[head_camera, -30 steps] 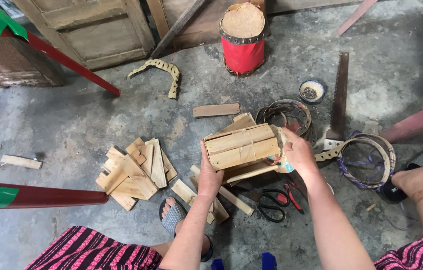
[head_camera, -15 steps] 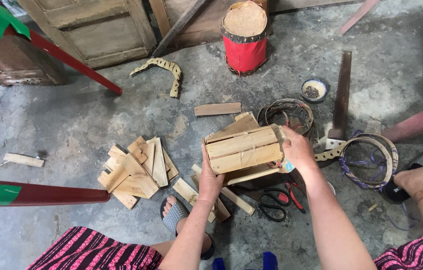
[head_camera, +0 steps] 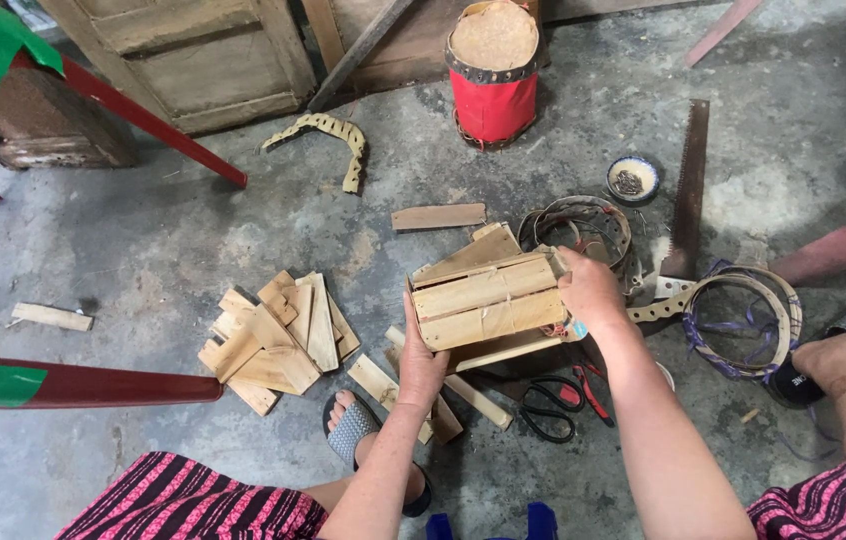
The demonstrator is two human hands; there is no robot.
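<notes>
Gripping a bundle of bamboo slats (head_camera: 488, 300) (tied with string), both hands close: left hand (head_camera: 421, 365), right hand (head_camera: 591, 290).

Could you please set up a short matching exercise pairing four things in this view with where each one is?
Things:
1. bundle of wooden slats
2. red drum
3. scissors
4. hand saw

Places:
A. lying on the floor to the right of the small bowl
B. held between the left hand and right hand
C. standing upright at the top, by the wooden door
D. on the floor just below the held bundle

Pairs: 1-B, 2-C, 3-D, 4-A
</notes>
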